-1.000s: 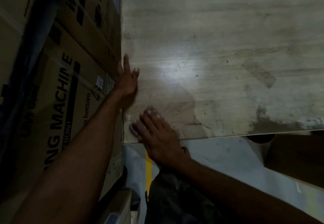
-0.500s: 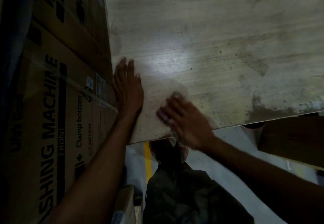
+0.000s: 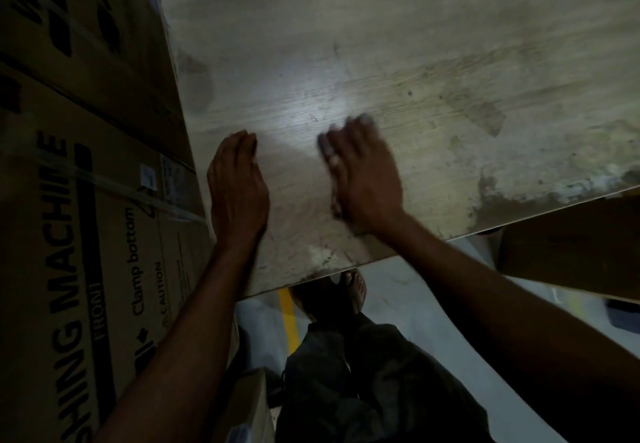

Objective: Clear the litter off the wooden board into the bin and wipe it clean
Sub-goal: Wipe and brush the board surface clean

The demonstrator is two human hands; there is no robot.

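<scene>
The pale wooden board [image 3: 415, 44] fills the upper view and bears dirty smears [image 3: 485, 113] and a dark patch [image 3: 498, 203] at its near edge. My left hand [image 3: 237, 189] lies flat on the board near its left edge, holding nothing. To its right, my right hand [image 3: 363, 179] presses palm-down on the board and is blurred by motion. A pale strip shows along that hand's left side; I cannot tell whether it is a cloth. No loose litter and no bin are in view.
Tall cardboard washing-machine boxes [image 3: 86, 234] stand tight against the board's left side. A brown box [image 3: 571, 245] sits under the board's right near edge. Below are my foot [image 3: 353, 286], dark trousers and a grey floor with a yellow line [image 3: 289, 318].
My right hand has swept from the board's near left corner up and to the right across the surface. My left hand has slid from the left edge further onto the board.
</scene>
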